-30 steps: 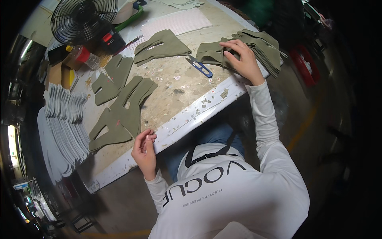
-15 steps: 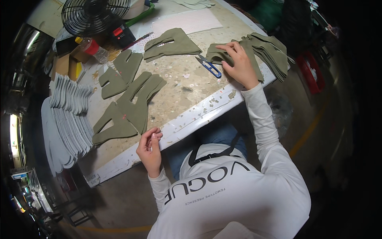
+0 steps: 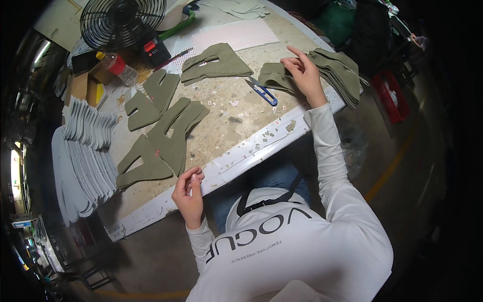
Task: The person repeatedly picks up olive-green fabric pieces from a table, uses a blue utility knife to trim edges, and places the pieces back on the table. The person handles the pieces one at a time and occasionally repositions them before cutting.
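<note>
My right hand (image 3: 308, 79) is over the olive fabric pieces at the table's right end, index finger stretched out and fingers apart. Partly beneath it lies a folded olive piece (image 3: 274, 78), and beside it a layered stack of olive pieces (image 3: 338, 75) hangs over the edge. Whether the fingertips touch the cloth is hard to tell. Blue-handled thread snips (image 3: 264, 93) lie just left of that hand. My left hand (image 3: 188, 197) rests at the front edge, loosely curled with nothing visible in it, near slotted olive pieces (image 3: 168, 138).
More olive pieces (image 3: 216, 64) lie toward the back. Bundled pale grey pieces (image 3: 85, 166) stand at the left end. A black fan (image 3: 121, 20), a bottle with a red label (image 3: 118, 66) and a box (image 3: 83, 88) occupy the far left. Fabric scraps litter the tabletop (image 3: 226, 108).
My right hand has shifted slightly right, its index finger lifting and straightening. A long olive flap seen beside its wrist no longer shows there. My left hand has stayed nearly still.
</note>
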A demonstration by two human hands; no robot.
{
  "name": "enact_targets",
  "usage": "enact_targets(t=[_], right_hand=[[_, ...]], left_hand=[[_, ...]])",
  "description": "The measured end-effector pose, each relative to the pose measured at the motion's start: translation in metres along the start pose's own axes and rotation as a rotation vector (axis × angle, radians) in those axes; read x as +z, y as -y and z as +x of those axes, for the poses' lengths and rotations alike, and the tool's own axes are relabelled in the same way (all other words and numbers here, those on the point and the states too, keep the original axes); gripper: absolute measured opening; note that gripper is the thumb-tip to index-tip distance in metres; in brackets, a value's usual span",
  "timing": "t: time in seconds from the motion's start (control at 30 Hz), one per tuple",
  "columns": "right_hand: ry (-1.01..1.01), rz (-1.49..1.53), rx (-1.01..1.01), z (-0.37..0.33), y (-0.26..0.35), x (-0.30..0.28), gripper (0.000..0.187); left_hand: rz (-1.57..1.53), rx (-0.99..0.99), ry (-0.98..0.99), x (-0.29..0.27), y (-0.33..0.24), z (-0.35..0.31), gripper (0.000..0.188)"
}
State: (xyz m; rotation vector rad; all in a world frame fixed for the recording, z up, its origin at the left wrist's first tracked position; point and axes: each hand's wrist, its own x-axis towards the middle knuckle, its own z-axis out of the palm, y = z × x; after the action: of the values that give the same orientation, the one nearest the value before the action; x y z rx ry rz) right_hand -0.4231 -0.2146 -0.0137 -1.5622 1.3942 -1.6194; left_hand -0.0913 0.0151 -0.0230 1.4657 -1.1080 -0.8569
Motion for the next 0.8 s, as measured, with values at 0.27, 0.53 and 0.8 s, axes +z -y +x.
enact_targets(t=[0.27,0.53,0.8], right_hand=[[0.250,-0.605,-0.381,-0.021,0.018,0.003,0.032],[0.167,-0.547,-0.313,-0.038,0.031,0.013,0.014],[0.229,-0.726,-0.304,-0.077,0.043,0.030,0.019]], left_hand=[[0.002,0.028,-0.048,0.002,-0.004,-0.004,0.017],[0.291,0.077,-0.230,-0.034,-0.030,0.013,0.011],[0.943,0.064,-0.329,-0.029,-0.024,0.065,0.024]])
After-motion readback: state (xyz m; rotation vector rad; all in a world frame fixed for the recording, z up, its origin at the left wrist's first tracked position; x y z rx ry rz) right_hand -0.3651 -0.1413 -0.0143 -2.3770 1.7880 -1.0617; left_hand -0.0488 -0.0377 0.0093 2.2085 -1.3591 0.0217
